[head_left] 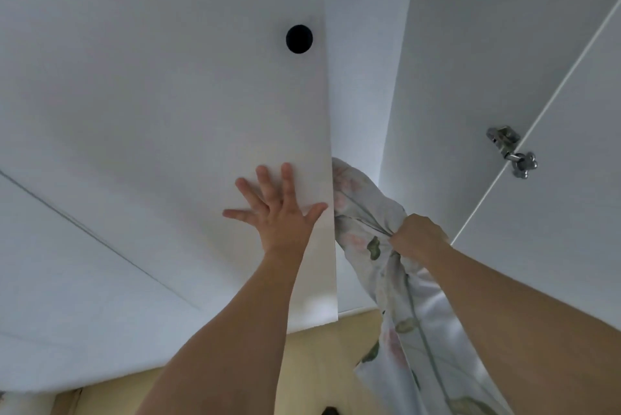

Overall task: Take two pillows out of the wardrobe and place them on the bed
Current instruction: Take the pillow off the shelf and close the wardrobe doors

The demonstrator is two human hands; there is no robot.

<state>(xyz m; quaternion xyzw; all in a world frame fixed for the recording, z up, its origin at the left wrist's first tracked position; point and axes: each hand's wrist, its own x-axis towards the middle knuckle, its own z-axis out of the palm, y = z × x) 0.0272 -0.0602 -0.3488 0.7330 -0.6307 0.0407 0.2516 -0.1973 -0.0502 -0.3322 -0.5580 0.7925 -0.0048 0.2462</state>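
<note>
Close to me, my right hand is squeezed tight on a bunch of the flowery pillow, which hangs half out of the wardrobe gap just past my fingers. Beside it, my left hand is spread flat on the white door. I should hold that door back and pull down slowly. Farther up sits the black knob.

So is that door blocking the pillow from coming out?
Partly. The white door, under the flat left hand, covers the pillow's far end. The right hand already grips it in the open gap.
</note>
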